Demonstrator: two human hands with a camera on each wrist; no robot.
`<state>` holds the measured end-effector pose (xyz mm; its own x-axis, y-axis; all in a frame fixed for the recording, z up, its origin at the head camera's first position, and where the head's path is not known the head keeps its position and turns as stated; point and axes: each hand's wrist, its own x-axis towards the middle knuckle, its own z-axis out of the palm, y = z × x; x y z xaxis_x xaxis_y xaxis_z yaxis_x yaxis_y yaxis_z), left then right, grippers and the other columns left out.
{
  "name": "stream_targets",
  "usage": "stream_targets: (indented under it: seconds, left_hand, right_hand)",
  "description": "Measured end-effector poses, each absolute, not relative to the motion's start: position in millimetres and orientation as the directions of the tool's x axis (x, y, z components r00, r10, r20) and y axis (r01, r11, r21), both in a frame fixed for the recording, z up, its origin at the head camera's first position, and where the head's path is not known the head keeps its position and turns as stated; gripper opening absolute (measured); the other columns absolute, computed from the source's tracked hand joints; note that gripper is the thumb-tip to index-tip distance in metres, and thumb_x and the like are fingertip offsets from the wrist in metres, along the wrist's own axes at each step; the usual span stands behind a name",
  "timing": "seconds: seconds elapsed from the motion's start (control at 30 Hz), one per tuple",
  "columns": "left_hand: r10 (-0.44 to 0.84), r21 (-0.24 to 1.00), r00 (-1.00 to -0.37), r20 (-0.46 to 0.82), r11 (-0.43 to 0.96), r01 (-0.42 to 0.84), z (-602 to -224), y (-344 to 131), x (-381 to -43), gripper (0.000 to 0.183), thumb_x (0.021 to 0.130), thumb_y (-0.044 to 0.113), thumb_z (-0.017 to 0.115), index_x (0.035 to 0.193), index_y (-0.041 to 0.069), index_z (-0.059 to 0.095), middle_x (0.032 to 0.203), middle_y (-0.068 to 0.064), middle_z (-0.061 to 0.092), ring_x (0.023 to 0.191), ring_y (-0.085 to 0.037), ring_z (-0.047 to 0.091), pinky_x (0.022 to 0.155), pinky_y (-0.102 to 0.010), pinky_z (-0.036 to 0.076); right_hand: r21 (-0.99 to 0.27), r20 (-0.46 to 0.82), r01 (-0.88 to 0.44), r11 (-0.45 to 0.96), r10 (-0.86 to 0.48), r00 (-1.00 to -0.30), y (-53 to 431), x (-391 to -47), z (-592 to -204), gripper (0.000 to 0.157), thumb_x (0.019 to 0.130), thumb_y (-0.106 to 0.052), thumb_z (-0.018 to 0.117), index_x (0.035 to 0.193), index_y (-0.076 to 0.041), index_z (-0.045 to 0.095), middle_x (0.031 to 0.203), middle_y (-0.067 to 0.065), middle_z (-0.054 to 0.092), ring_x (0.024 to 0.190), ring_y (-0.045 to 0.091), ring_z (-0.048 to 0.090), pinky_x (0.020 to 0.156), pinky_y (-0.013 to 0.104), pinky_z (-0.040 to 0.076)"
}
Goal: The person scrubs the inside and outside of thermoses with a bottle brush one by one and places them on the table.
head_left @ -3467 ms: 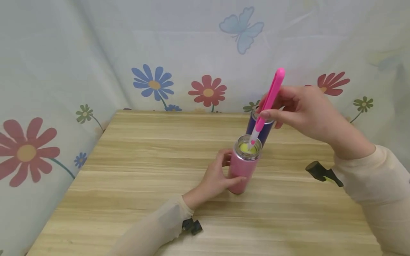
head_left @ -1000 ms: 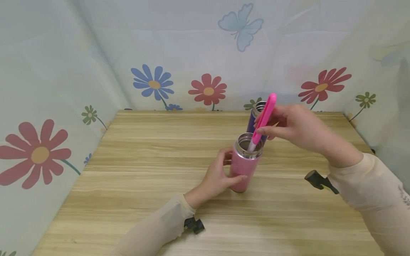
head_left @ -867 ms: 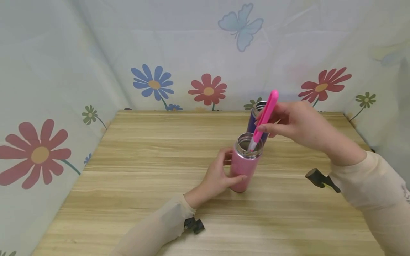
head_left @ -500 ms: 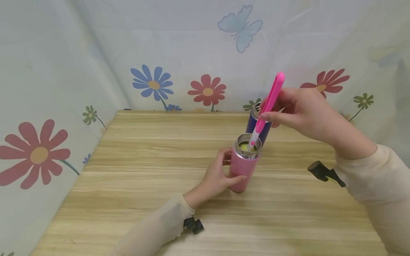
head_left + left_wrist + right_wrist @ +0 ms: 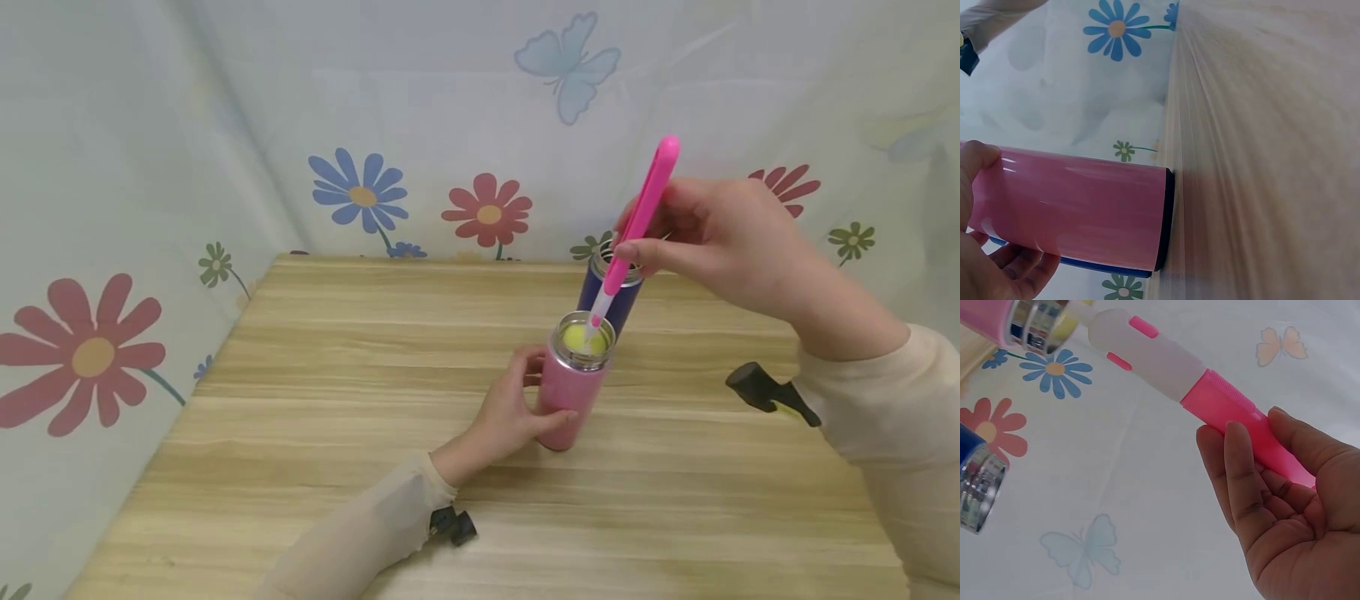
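Right of centre, the right hand pinches a long pink-handled brush, slanting down-left, its rounded yellow head inside the upright pink metal bottle that the left hand grips.

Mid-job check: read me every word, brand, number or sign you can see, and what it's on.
None readable.
Pink bottle, blue bottle and brush: no lettering on the sides showing.
Cloth behind: printed patterns only.
No blurred or tiny text spotted either.
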<state>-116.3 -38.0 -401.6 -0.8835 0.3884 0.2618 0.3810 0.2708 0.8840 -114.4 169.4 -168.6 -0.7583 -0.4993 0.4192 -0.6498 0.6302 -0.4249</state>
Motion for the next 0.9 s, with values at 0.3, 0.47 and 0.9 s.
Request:
stream_targets:
  seconds: [0.3,0.47,0.9]
  left_hand:
    - [0.389,0.874,-0.883,0.263,0.292,0.389,-403.7,-37.1,-119.0,0.075,0.076,0.015,0.081,0.136,0.011,0.035,0.13,-0.012,0.055,0.118,-0.025,0.057,0.098,-0.039,0.051]
    - [0.393,0.875,-0.88,0.268,0.282,0.393,-403.9,-37.5,-119.8,0.075,0.076,0.014,0.081,0.135,0.01,0.035,0.13,-0.013,0.055,0.118,-0.026,0.057,0.098,-0.041,0.05]
    - [0.391,0.87,-0.875,0.285,0.278,0.407,-404.5,-38.6,-119.7,0.075,0.076,0.013,0.081,0.134,0.01,0.035,0.129,-0.013,0.055,0.118,-0.026,0.056,0.098,-0.042,0.05]
  right_hand:
    - [-0.411,0.464,-0.684,0.603,-0.507,-0.726,170.3,-114.5,-165.0,0.015,0.082,-0.009,0.075,0.095,-0.007,0.069,0.083,-0.005,0.072,0.069,0.001,0.068,0.064,0.012,0.054]
    - [-0.404,0.477,-0.7,0.589,-0.517,-0.71,171.0,-114.2,-164.7,0.014,0.081,-0.007,0.075,0.094,-0.005,0.067,0.081,-0.011,0.07,0.069,0.003,0.068,0.063,0.013,0.054]
    - [-0.409,0.396,-0.672,0.617,-0.543,-0.74,169.5,-115.6,-171.4,0.017,0.083,-0.011,0.074,0.098,-0.008,0.068,0.086,0.001,0.073,0.069,0.001,0.065,0.064,0.011,0.052]
